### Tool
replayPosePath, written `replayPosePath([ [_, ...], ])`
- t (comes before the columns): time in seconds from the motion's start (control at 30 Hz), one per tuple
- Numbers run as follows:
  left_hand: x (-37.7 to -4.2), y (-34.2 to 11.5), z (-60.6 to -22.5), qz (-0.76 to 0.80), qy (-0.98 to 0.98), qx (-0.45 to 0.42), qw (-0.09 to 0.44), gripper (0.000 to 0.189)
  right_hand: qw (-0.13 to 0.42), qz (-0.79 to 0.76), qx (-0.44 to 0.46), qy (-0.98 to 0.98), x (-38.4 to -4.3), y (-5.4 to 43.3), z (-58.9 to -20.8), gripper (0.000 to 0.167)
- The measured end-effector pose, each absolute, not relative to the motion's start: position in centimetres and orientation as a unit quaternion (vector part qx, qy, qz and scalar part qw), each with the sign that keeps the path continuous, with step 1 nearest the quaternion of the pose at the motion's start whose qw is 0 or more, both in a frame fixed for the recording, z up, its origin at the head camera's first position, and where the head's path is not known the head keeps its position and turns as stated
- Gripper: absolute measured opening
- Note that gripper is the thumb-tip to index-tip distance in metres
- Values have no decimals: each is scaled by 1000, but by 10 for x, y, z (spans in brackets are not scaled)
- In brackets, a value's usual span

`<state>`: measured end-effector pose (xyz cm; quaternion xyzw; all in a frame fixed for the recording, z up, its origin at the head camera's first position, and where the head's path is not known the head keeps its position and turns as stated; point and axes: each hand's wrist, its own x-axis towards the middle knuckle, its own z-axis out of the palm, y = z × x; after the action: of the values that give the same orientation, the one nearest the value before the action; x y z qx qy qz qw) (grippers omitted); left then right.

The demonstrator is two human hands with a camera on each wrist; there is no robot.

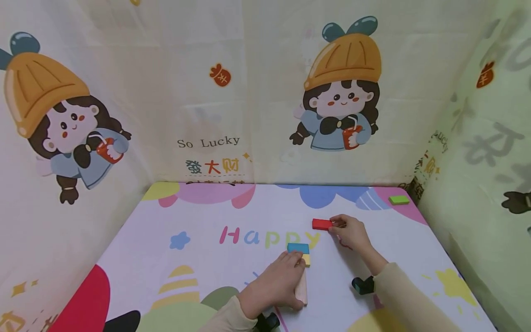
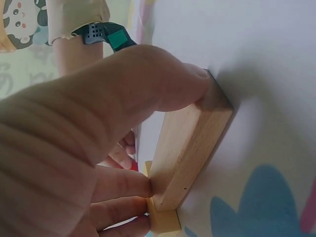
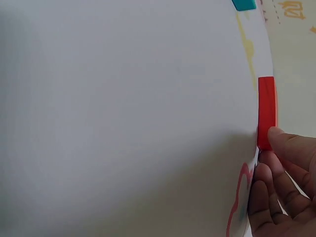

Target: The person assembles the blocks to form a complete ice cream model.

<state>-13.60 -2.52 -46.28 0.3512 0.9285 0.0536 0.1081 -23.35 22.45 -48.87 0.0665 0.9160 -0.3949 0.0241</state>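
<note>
My left hand (image 1: 279, 279) grips a plain wooden block (image 2: 182, 153) lengthwise, its thumb at the near end and its fingers at the far end. Against that far end lies a yellow block (image 2: 165, 223), which the fingertips also touch. Beyond it is a blue block (image 1: 298, 248), end of the row and partly behind the fingers in the head view. To the right and farther back, my right hand (image 1: 351, 233) pinches one end of a red block (image 3: 266, 106) between thumb and fingers. A gap separates the red block from the blue one.
A green block (image 1: 399, 200) lies near the table's back right corner. The printed tabletop (image 1: 137, 249) meets fabric walls (image 1: 265, 101) at the back and sides. Dark wrist devices (image 1: 363, 286) sit below both hands.
</note>
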Motion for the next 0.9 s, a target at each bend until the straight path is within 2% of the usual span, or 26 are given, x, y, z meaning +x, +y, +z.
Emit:
replayPosePath([
  [0.47,-137,-26,-463,61,927,351,115,93,4,-389,20,921,-230,195,-494,34],
  [0.9,-140,-27,-464,90,923,348,136,95,1,-403,-3,915,-231,191,-498,33],
])
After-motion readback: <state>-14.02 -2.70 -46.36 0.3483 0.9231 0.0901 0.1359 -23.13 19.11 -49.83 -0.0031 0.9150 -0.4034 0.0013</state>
